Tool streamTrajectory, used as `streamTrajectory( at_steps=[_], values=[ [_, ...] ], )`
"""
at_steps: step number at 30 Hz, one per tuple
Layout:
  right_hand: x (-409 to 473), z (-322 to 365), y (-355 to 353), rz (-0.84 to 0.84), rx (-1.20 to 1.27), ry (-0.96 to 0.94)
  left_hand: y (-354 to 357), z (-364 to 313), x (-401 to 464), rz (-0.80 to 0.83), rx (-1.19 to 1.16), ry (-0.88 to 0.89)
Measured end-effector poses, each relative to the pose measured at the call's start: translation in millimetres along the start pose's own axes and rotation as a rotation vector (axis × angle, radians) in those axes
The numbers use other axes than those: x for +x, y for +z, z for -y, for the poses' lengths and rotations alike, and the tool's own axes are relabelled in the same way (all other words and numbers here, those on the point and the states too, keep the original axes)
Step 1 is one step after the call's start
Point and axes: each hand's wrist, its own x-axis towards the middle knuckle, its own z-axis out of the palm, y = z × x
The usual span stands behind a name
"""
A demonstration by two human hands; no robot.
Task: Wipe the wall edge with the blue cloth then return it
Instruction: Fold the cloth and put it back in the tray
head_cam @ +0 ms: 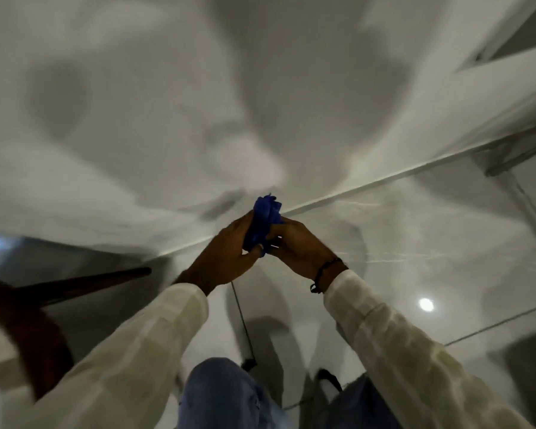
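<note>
A bunched blue cloth [265, 219] is held between both my hands at the middle of the view. My left hand [229, 252] grips its left side and my right hand [297, 247] closes on its right side, a dark band at that wrist. Just behind the cloth runs the white wall edge [369, 184], a strip slanting from lower left up to the right where the white wall meets the glossy floor. The cloth's top sits right at this edge; whether it touches is blurred.
A dark rod [84, 284] lies at the left over a brown curved object [28, 332]. A thin black cord [242, 323] runs down the floor between my arms. My jeans-clad legs [223, 394] are below. A white frame [492, 57] stands at upper right.
</note>
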Motion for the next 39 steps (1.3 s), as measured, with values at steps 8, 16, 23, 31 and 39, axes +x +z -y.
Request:
streamTrajectory(
  at_steps=[8, 16, 23, 31, 39],
  values=[
    [-171, 87, 121, 0.090, -0.302, 0.100, -119, -139, -141, -0.292, -0.281, -0.379],
    [-243, 107, 233, 0.237, -0.776, 0.129, -200, -183, -294, -0.690, -1.045, -0.769],
    [-255, -2, 366, 0.342, -1.241, -0.095, -183, -112, -456, -0.988, -1.108, -1.048],
    [-197, -147, 428, 0.424, -1.533, -0.291, -118, 6, -525, -0.915, -1.129, -1.259],
    [-163, -200, 420, 0.447, -1.702, -0.343, -80, 51, -527, -0.663, -0.877, -1.246]
  ],
)
